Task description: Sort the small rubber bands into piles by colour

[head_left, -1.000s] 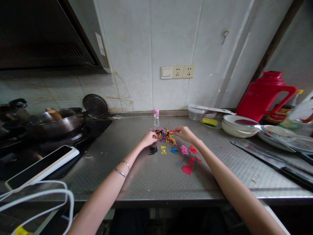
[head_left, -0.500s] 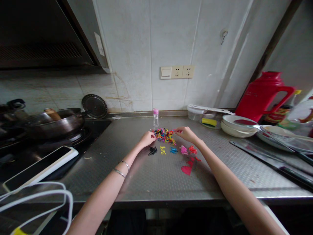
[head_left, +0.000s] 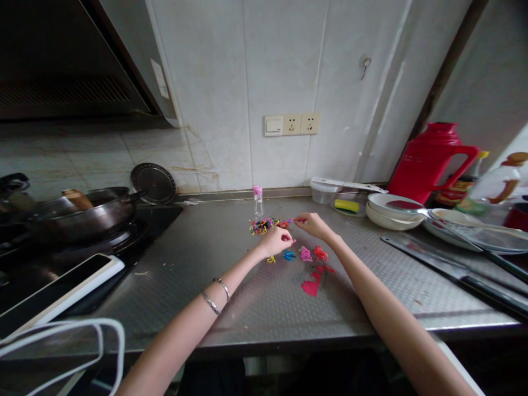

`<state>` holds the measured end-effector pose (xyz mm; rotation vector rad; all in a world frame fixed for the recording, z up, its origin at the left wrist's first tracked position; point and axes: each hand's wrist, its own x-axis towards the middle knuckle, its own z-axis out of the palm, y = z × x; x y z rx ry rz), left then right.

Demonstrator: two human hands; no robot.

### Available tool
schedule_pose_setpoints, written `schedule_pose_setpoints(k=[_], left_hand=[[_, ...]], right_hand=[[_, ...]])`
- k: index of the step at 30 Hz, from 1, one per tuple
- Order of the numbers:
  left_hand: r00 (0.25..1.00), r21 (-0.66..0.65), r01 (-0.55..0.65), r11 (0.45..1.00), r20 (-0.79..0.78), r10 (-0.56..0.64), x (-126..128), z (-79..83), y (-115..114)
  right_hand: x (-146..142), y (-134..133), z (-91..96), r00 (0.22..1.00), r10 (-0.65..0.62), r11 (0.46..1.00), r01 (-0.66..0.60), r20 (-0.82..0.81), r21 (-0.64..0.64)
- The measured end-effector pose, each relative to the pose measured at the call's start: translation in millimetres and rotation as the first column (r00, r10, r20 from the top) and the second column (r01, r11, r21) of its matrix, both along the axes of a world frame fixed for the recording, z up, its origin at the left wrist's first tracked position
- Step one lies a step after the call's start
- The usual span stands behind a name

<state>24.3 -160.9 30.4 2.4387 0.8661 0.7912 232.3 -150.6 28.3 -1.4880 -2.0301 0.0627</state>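
Note:
A heap of small multicoloured rubber bands lies on the steel counter. In front of it, my left hand is pinched on what looks like a pink rubber band, held above the sorted piles. The fingertips of my right hand are closed at the heap's right edge, touching purplish bands there. Small one-colour piles sit in a row: yellow bands, blue bands, pink bands and red bands. My left hand hides the black pile. Nearer me lies a torn red piece.
A small clear bottle with a pink cap stands behind the heap. On the right are bowls, a knife, a yellow sponge and a red thermos. A pan and a white device lie left.
My left hand has moved from the heap's left edge to the right and nearer me, over the row of piles. My right hand stays by the heap. The view has shifted slightly.

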Motion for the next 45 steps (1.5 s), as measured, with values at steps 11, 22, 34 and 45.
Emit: schedule_pose_setpoints(k=[11, 22, 34, 45], left_hand=[[0.991, -0.072, 0.137, 0.988, 0.018, -0.136, 26, -13.0, -30], [0.909, -0.378, -0.197, 0.905, 0.276, 0.313, -40, 0.4, 41], [0.863, -0.571, -0.228, 0.789, 0.257, 0.435, -65, -18.5, 59], [0.87, -0.569, -0.243, 0.785, 0.23, 0.436, -67, -20.1, 61]], right_hand=[[-4, -3, -0.1, 1.0, -0.018, 1.0, 0.018, -0.002, -0.009], [-23, -2, -9.2, 0.996, 0.012, 0.997, -0.006, 0.093, -0.074], [-32, -4, -7.4, 0.983, 0.181, 0.976, -0.181, -0.015, -0.124], [-36, -4, -10.7, 0.982, 0.176, 0.975, -0.183, -0.064, -0.127]])
